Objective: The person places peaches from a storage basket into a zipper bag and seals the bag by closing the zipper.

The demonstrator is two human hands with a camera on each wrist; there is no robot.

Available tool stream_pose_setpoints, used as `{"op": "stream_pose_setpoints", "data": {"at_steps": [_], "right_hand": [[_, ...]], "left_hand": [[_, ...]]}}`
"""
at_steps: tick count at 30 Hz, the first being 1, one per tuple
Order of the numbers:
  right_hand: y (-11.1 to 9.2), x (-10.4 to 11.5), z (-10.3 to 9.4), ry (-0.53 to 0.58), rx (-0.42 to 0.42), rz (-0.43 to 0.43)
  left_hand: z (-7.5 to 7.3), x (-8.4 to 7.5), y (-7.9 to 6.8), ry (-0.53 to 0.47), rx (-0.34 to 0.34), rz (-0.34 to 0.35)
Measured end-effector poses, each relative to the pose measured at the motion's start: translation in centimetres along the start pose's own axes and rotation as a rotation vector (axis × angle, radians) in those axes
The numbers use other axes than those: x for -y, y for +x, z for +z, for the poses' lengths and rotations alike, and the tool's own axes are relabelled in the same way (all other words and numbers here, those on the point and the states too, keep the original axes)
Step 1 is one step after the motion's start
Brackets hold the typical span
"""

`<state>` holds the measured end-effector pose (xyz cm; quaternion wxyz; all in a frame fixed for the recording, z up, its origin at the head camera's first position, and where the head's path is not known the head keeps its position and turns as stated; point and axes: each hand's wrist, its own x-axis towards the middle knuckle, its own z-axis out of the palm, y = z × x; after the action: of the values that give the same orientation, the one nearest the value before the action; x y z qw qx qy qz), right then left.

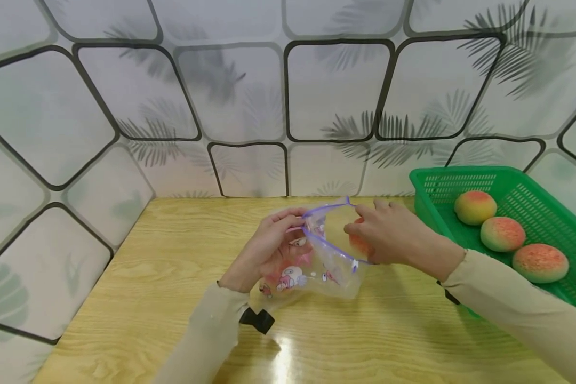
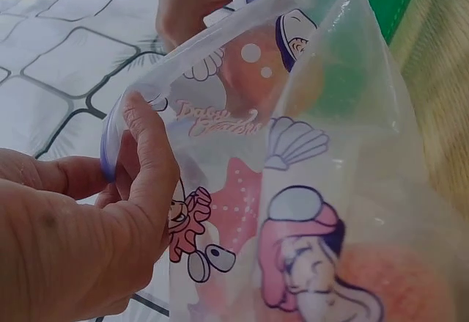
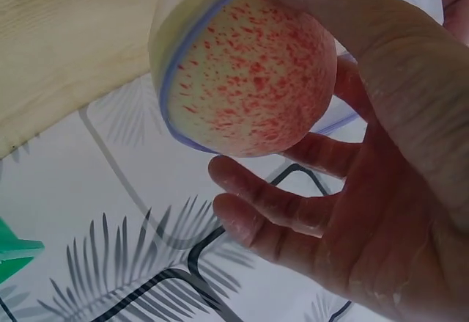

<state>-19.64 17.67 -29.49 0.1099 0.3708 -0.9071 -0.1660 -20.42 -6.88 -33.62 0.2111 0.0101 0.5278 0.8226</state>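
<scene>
The fingers of the left hand (image 1: 266, 242) were bent and pinched the purple edge of the bag (image 1: 336, 282), with the thumb on one side and the fingers on the other. The right hand (image 1: 400, 234) was partly closed, and its thumb and nearest fingers gripped a peach (image 1: 360, 242), while two other fingers reached below it, half bent and apart from it. This peach was in the mouth of the bag, which stood wide, and the purple edge curved around its side. The bag was clear and printed with sea pictures, and it hung in front of the left palm, over the table (image 1: 139, 304); whether its bottom touched the table, I could not tell. To the right stood a green basket (image 1: 427, 205) with three peaches (image 1: 503, 233) in a row, and the right sleeve (image 1: 513, 304) crossed before its near corner. Behind the table was a wall (image 1: 336, 90) with a leaf pattern. In the head view the right hand covered much of the held peach, but the right wrist view showed its red specks and the lower fingers. The left wrist view showed more clearly a second peach (image 2: 403, 285), low behind the printed film, and also a pink starfish print.
</scene>
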Motion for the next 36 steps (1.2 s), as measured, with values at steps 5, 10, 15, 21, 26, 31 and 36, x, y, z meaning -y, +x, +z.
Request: {"op": "stream_pose_setpoints", "data": {"at_steps": [5,10,15,21,26,31,36], "right_hand": [[0.3,-0.3,-0.7,0.018,-0.01,0.034],[0.3,-0.8,-1.7,0.015,0.041,0.072],[0.3,-1.2,-2.5,0.047,0.081,0.099],[0.3,-1.5,-3.1,0.066,0.023,0.063],[0.6,-1.8,-4.2,0.104,-0.005,0.044],[0.9,-2.1,-4.6,0.195,0.049,0.05],[0.2,-2.4,-3.6,0.285,0.063,0.01]], "left_hand": [[-0.1,-1.0,0.0,-0.008,-0.014,0.014],[-0.2,-2.0,-0.1,0.021,-0.006,0.043],[-0.2,-2.8,-0.3,0.026,-0.003,0.04],[-0.2,-4.1,-0.5,0.02,-0.013,0.074],[-0.5,-5.2,-0.7,0.032,-0.013,0.139],[-0.5,-4.9,-0.8,0.074,-0.005,0.118],[-0.5,-3.6,-0.5,0.101,-0.003,0.059]]}}
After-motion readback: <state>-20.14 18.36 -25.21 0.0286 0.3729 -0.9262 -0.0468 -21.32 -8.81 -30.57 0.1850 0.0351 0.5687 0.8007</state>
